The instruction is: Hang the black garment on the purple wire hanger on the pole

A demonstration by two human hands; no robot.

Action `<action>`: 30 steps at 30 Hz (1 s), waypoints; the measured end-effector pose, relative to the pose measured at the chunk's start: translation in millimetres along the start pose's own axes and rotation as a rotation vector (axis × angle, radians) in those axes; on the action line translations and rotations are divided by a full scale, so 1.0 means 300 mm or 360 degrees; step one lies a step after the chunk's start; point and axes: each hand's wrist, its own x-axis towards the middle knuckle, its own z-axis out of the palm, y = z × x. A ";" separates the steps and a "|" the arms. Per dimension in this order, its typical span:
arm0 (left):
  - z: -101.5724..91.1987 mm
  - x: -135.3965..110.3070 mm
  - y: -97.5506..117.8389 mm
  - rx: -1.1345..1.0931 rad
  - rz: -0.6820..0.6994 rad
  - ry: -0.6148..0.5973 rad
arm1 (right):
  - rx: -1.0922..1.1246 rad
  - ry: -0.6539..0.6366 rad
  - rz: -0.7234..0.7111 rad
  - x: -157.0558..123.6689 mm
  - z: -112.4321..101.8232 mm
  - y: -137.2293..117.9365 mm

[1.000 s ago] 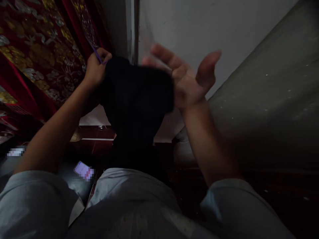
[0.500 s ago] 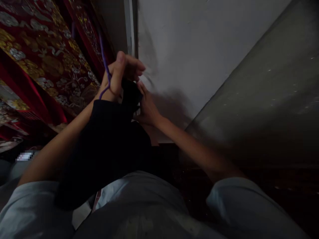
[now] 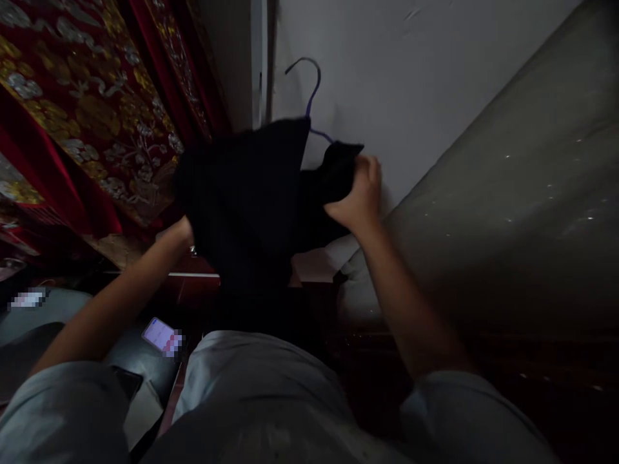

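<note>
One pale wall stood behind a dark garment, held up before the person. The right hand had its fingers gripping the cloth's right side; the left hand was mostly hidden, its fingers' state impossible to tell. A purple hanger protruded above.

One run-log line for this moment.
left hand: mostly hidden by black garment, grip unclear | right hand: gripping black garment | purple hanger: hook exposed | phone: screen lit, lower left
</note>
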 end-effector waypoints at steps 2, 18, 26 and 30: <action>-0.016 -0.060 -0.035 -0.0157 -0.0254 0.0079 | -0.0046 -0.0051 0.0055 0.067 -0.036 -0.028; 0.280 -0.355 -0.297 -0.0783 -0.0637 0.1180 | 0.0821 0.0018 0.0406 -0.273 0.019 -0.310; 0.297 -0.408 -0.282 -0.0855 -0.0839 0.1059 | 0.1059 -0.0752 0.1283 -0.487 0.242 -0.369; 0.285 -0.414 -0.283 -0.0949 -0.0997 0.0954 | 0.1174 -0.0781 0.1139 -0.489 0.196 -0.376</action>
